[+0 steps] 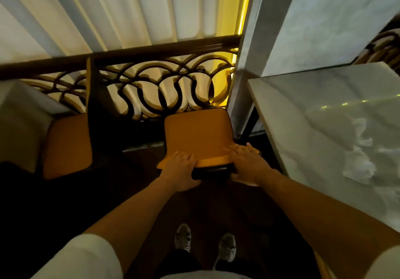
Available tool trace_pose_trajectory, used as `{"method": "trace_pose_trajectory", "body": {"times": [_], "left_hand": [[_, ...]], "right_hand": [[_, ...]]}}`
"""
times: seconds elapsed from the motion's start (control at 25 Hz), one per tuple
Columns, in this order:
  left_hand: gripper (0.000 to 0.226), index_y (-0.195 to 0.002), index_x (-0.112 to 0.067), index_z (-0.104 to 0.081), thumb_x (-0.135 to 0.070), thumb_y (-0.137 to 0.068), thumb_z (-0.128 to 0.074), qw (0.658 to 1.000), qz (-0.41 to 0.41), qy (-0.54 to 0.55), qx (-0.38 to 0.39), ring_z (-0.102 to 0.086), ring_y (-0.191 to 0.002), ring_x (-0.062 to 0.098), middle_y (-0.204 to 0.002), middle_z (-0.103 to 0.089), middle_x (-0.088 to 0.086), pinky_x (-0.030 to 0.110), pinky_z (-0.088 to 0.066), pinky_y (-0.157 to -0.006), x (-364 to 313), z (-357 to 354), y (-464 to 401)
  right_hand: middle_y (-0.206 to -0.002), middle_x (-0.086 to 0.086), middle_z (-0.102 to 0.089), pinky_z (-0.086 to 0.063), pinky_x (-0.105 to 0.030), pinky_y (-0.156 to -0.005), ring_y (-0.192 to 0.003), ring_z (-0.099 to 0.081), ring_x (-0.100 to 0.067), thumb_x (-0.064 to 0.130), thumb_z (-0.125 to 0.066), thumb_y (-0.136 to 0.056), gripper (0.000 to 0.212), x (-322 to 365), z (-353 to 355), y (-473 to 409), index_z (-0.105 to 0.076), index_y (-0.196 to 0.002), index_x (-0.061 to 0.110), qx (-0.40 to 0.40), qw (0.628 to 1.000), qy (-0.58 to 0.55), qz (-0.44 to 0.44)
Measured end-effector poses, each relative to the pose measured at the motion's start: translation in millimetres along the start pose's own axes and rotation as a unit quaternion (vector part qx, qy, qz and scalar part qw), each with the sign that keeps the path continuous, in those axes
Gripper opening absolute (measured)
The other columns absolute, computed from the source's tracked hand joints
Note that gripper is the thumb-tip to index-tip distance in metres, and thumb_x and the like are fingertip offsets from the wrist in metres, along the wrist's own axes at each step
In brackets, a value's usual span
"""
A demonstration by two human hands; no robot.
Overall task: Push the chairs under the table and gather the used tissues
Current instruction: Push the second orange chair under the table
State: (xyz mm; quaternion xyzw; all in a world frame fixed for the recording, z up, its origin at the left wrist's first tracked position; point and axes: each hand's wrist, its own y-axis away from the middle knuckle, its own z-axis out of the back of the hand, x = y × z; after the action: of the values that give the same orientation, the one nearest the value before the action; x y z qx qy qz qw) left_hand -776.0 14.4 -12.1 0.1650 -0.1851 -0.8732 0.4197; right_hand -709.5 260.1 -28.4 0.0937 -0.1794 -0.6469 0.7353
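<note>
An orange-seated chair stands in front of me, left of a white marble table. Both my hands grip the top of its backrest: my left hand on the left end, my right hand on the right end, fingers over the orange face, thumbs on the dark back. Crumpled white tissues lie on the table top at the right. A second orange chair stands at the left, partly under another white table.
A dark railing with curved scrollwork runs behind the chairs, with pale curtains beyond. A marble pillar rises at the table's far corner. My shoes stand on the dark floor below.
</note>
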Motion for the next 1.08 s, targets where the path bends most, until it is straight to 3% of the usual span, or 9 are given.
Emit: {"method": "trace_pose_trajectory", "body": {"times": [0.16,0.36,0.48,0.76,1.08], "left_hand": [[0.059,-0.138,-0.030,-0.045,-0.036,-0.085,-0.068,0.997,0.041,0.027,0.059,-0.058,-0.100,0.020,-0.113,-0.059,-0.003,0.040,-0.054,-0.087,-17.5,-0.4,-24.6],[0.049,-0.134,-0.030,-0.050,-0.026,-0.088,-0.069,0.998,0.054,0.017,0.026,-0.061,-0.096,0.021,-0.110,-0.062,-0.001,0.040,-0.056,-0.081,-21.3,-10.9,-17.7],[0.050,-0.136,-0.029,-0.049,-0.024,-0.090,-0.067,0.998,0.050,0.016,0.026,-0.060,-0.101,0.023,-0.114,-0.062,0.001,0.038,-0.053,-0.083,-23.4,-16.9,-12.7],[0.063,-0.151,-0.029,-0.038,-0.026,-0.094,-0.066,1.000,0.014,0.001,0.017,-0.060,-0.110,0.027,-0.122,-0.062,0.004,0.043,-0.051,-0.092,-18.4,-29.4,4.0],[0.057,-0.147,-0.031,-0.041,-0.031,-0.095,-0.064,0.996,-0.085,-0.031,0.013,-0.057,-0.116,0.025,-0.126,-0.061,0.001,0.042,-0.047,-0.098,15.8,-42.0,30.5]], "right_hand": [[-0.133,-0.003,-0.051,-0.041,-0.048,-0.108,-0.123,-0.049,-0.027,0.040,-0.077,-0.077,0.063,-33.5,2.9,-17.4,-0.047,-0.131,0.029,0.086,0.996,-0.036,-0.015],[-0.108,0.005,-0.059,-0.046,-0.043,-0.100,-0.103,-0.056,-0.018,0.049,-0.074,-0.077,0.038,-31.5,-5.2,-17.1,-0.055,-0.107,0.037,0.039,0.997,-0.055,0.030],[-0.101,0.010,-0.059,-0.051,-0.042,-0.091,-0.094,-0.058,-0.015,0.066,-0.068,-0.069,0.043,-28.7,-15.5,-12.4,-0.053,-0.103,0.042,0.045,0.996,-0.081,0.017],[-0.098,0.006,-0.058,-0.050,-0.042,-0.086,-0.088,-0.056,-0.016,0.078,-0.061,-0.071,0.054,0.6,-16.7,5.5,-0.048,-0.102,0.035,0.079,0.996,-0.036,-0.011],[-0.105,0.005,-0.059,-0.052,-0.038,-0.082,-0.092,-0.056,-0.015,0.085,-0.058,-0.068,0.066,69.6,-52.7,47.1,-0.054,-0.111,0.034,0.016,0.991,-0.039,-0.130]]}}
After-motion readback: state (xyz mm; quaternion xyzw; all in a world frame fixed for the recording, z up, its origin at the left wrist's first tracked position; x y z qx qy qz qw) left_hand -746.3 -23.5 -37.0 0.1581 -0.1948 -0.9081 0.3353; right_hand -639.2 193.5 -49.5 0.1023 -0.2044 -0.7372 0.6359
